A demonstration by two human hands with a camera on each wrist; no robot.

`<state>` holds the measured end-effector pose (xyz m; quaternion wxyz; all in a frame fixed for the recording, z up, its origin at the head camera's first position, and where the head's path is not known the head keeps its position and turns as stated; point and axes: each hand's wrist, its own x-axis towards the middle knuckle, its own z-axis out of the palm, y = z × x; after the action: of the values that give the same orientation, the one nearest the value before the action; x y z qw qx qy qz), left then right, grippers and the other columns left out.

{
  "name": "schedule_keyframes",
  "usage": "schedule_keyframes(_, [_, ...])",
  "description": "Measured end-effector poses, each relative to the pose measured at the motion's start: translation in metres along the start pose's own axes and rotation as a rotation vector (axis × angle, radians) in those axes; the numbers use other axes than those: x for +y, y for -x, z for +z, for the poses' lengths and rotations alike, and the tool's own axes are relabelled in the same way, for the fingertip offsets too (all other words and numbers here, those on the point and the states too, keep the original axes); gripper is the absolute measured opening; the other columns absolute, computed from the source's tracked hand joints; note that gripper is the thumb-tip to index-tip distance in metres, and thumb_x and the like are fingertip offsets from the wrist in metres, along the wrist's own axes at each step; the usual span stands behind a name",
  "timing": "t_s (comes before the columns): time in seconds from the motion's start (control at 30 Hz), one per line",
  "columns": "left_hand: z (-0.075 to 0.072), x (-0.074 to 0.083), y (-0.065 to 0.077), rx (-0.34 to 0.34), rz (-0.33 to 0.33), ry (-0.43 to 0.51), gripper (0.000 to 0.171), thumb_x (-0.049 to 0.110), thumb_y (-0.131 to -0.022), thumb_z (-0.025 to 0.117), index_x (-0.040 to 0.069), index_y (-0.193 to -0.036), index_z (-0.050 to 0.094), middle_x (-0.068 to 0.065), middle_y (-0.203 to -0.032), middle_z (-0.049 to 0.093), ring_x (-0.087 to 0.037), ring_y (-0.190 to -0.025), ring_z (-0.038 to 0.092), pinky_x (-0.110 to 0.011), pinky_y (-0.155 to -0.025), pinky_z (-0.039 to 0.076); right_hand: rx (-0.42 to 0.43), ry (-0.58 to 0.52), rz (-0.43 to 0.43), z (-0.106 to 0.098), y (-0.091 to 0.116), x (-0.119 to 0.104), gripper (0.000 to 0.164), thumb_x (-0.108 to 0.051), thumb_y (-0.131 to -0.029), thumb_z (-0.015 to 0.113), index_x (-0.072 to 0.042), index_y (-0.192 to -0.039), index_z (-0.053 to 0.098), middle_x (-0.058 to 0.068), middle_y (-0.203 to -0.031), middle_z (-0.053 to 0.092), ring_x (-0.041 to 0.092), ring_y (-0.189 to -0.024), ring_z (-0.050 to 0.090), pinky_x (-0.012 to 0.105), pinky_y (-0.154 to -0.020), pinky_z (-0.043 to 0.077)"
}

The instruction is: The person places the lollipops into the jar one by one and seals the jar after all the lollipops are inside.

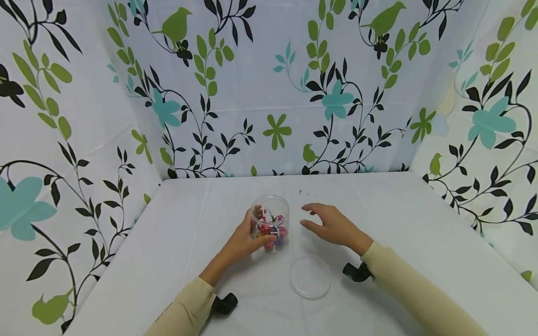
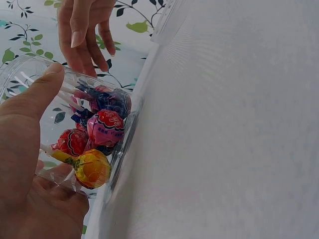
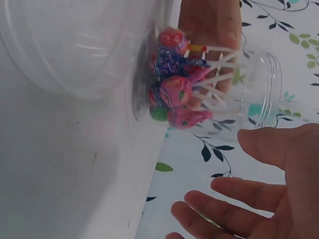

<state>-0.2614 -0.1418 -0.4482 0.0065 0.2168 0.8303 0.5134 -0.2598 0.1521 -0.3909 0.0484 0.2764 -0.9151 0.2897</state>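
Observation:
A clear, lidless jar [image 1: 271, 210] stands at the middle of the white table, with several wrapped lollipops [image 1: 272, 233] inside. In the right wrist view the lollipops [image 3: 174, 92] have their heads at the jar's bottom and white sticks toward its mouth. My left hand [image 1: 245, 238] grips the jar's side, thumb at the front and fingers behind. A yellow lollipop [image 2: 92, 168] and red ones show beside that hand in the left wrist view. My right hand [image 1: 332, 224] hovers to the right of the jar, fingers spread and holding nothing. The round clear lid [image 1: 310, 277] lies on the table in front.
Small dark crumbs [image 1: 303, 192] lie on the white table [image 1: 201, 205] behind the jar. A black camera mount sits under each sleeve, one at the left wrist [image 1: 224, 304] and one at the right [image 1: 356, 272]. Leaf-and-bird patterned cloth [image 1: 235, 107] encloses the table's back and sides.

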Motion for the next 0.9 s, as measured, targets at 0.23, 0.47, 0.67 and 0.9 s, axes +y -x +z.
schedule_keyframes(0.23, [0.002, -0.001, 0.0, 0.003, -0.007, -0.01, 0.105, 0.042, -0.089, 0.084, 0.013, -0.165, 0.017, -0.012, -0.162, 0.038, -0.035, -0.145, 0.041, -0.057, -0.117, 0.031, -0.114, -0.024, -0.031, 0.01, 0.026, -0.004, 0.059, -0.044, -0.1, 0.069, 0.0, -0.14, 0.061, 0.015, -0.139, 0.062, 0.037, -0.128, 0.058, 0.055, -0.104, 0.048])
schedule_keyframes(0.47, [0.001, -0.001, 0.001, 0.0, -0.002, 0.008, 0.104, 0.041, -0.089, 0.084, 0.013, -0.164, 0.018, -0.011, -0.163, 0.037, -0.036, -0.147, 0.038, -0.057, -0.117, 0.029, -0.198, -0.014, -0.048, 0.018, 0.045, -0.006, 0.072, -0.058, -0.094, 0.071, -0.004, -0.14, 0.061, 0.01, -0.141, 0.061, 0.033, -0.133, 0.054, 0.055, -0.106, 0.046])
schedule_keyframes(0.67, [0.0, -0.002, 0.001, 0.001, -0.001, 0.015, 0.104, 0.04, -0.089, 0.084, 0.013, -0.164, 0.018, -0.014, -0.16, 0.041, -0.034, -0.145, 0.041, -0.055, -0.116, 0.032, -0.306, 0.029, -0.039, 0.022, 0.056, -0.013, 0.085, -0.072, -0.084, 0.072, -0.016, -0.147, 0.058, 0.006, -0.15, 0.053, 0.031, -0.136, 0.051, 0.056, -0.104, 0.048])
schedule_keyframes(0.9, [0.0, 0.0, 0.001, -0.003, -0.007, 0.01, 0.105, 0.041, -0.089, 0.084, 0.012, -0.164, 0.017, -0.014, -0.161, 0.039, -0.036, -0.146, 0.039, -0.055, -0.116, 0.032, -0.338, 0.175, -0.164, 0.028, 0.063, -0.017, 0.095, -0.078, -0.075, 0.076, -0.019, -0.148, 0.057, 0.006, -0.15, 0.053, 0.029, -0.132, 0.052, 0.054, -0.098, 0.052])
